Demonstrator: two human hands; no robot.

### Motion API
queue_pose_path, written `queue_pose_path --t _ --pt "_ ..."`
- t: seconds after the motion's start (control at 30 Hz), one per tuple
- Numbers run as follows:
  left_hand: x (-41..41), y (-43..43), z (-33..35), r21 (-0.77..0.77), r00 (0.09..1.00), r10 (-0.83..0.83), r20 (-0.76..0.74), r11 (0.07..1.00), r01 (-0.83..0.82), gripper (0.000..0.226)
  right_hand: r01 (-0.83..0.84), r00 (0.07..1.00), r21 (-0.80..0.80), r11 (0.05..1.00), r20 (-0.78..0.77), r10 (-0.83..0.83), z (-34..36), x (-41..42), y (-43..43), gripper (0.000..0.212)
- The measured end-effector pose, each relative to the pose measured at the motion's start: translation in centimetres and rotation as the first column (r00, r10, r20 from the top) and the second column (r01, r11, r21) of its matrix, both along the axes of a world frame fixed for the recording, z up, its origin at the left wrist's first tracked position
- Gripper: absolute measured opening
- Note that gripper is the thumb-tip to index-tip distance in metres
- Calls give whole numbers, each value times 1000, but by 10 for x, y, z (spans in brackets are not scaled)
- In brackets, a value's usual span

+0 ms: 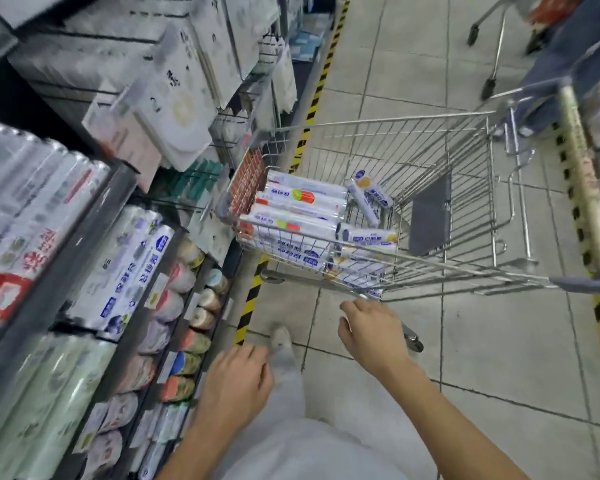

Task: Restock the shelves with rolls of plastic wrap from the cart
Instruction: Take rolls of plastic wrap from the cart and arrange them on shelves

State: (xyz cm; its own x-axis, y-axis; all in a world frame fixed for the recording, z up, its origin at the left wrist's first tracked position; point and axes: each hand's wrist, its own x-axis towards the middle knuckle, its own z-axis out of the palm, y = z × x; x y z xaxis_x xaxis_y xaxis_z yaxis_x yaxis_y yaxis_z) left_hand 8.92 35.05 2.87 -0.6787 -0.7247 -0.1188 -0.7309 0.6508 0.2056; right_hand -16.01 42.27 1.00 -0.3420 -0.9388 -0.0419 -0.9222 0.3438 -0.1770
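Observation:
A wire shopping cart stands on the tiled aisle floor ahead of me. Several white rolls of plastic wrap with blue and orange labels lie stacked in its near left corner. On my left, the shelves carry similar rolls of wrap lying side by side. My right hand hovers just below the cart's near rim, fingers loosely curled, holding nothing. My left hand hangs lower, beside the bottom shelf, also relaxed and holding nothing.
Hanging packs fill the upper racks at left. Small colourful packets line the lowest shelf. Yellow-black tape marks the floor along the shelf base. Another cart and a shelf edge stand at the right.

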Motion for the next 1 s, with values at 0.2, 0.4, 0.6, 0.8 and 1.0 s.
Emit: queue_pose_path --t 0.2,0.4,0.6,0.8,1.0 --pt "-65 -109 3 2 989 -146 -29 989 147 18 119 993 13 993 19 -120 7 -27 -49 11" --pt "-153 -207 7 -5 959 -283 -6 959 283 28 250 967 11 968 41 -250 10 -51 -77 13" --pt "-236 -258 4 4 940 -341 -5 940 341 9 311 947 -25 950 87 -308 9 -98 -105 25" --pt "-287 -269 -17 85 939 -339 59 939 334 10 288 935 117 950 179 -305 -11 -175 -140 11" --pt "-304 -268 -51 196 941 -281 187 950 244 18 134 953 371 919 206 -222 -63 -247 -188 10"
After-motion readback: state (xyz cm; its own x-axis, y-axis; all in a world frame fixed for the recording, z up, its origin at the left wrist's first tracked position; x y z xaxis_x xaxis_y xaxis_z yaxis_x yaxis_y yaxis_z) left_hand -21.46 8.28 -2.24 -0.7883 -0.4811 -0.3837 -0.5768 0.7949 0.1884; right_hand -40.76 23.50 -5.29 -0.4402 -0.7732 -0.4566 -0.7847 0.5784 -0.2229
